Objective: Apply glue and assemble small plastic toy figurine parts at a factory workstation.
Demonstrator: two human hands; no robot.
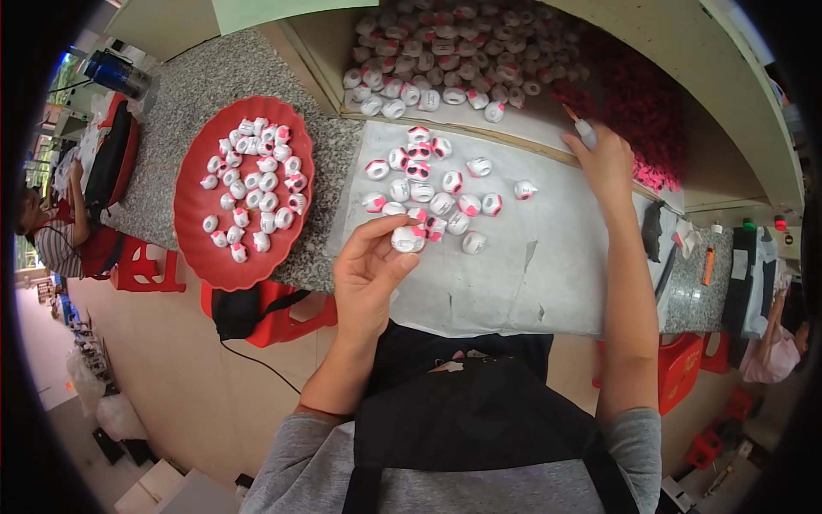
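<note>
On the counter (214,77) a sheet (548,248) lies in front of the person, and a group of small beads (432,184) lies on it. To the left of the sheet stands a plate (193,248) with more beads in it. Behind the sheet a tray (330,47) holds a large heap of beads.

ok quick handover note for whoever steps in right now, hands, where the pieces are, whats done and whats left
Left hand: grip shut on one small white figurine with pink marks, held over the white sheet.
Right hand: grip shut on a thin brush, reaching toward the far edge of the sheet.
Pieces: a loose cluster with pink marks lies on the sheet; the red plate on the left holds more, mostly white; a big pile sits in the tray beyond the sheet.
Done: the cluster on the sheet already shows pink.
Left: the one in hand, and seemingly the plate and the pile, though I cannot tell which of these are finished.
</note>
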